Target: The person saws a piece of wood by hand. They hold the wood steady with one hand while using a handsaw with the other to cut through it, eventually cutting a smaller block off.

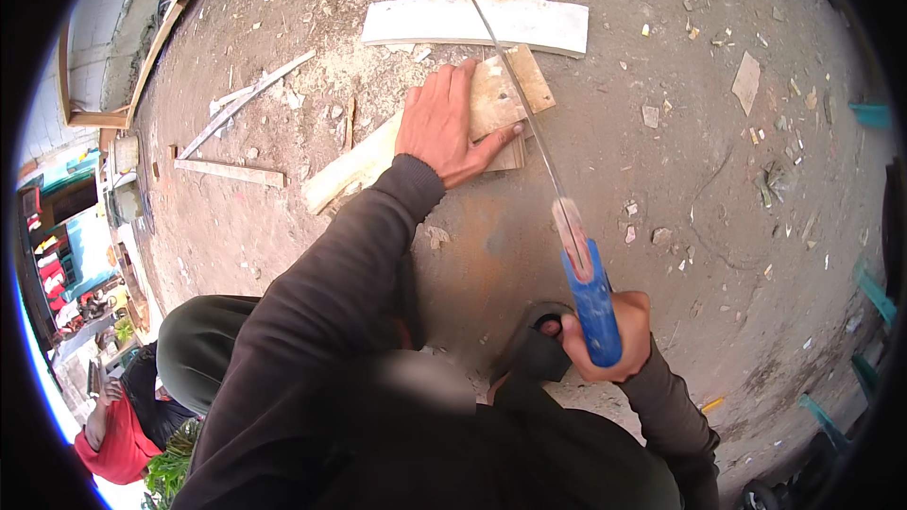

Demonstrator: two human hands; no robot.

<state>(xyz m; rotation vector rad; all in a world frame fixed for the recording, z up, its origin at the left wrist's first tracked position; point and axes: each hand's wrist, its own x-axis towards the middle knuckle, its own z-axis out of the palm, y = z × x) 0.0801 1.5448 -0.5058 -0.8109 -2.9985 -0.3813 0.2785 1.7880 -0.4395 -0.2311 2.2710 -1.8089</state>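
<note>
My right hand [619, 335] is closed round the blue handle of a handsaw [593, 312], held low on the right. Its thin blade slants up and to the left, crossing the right end of a wooden board [515, 94]. My left hand [442, 127] presses down on that board left of the blade, fingers over the top and thumb along the near edge. Under the board, a short wood piece [508, 159] partly shows. A white-faced plank [477, 21] lies just beyond, with the blade's far end over it. The saw's teeth cannot be made out.
Thin wooden strips [230, 170] lie on the dirt ground at left. Wood chips and stone bits are scattered about, with a flat shard [745, 83] at right. Green plastic legs [874, 293] stand along the right edge. A person in red [121, 439] is at lower left.
</note>
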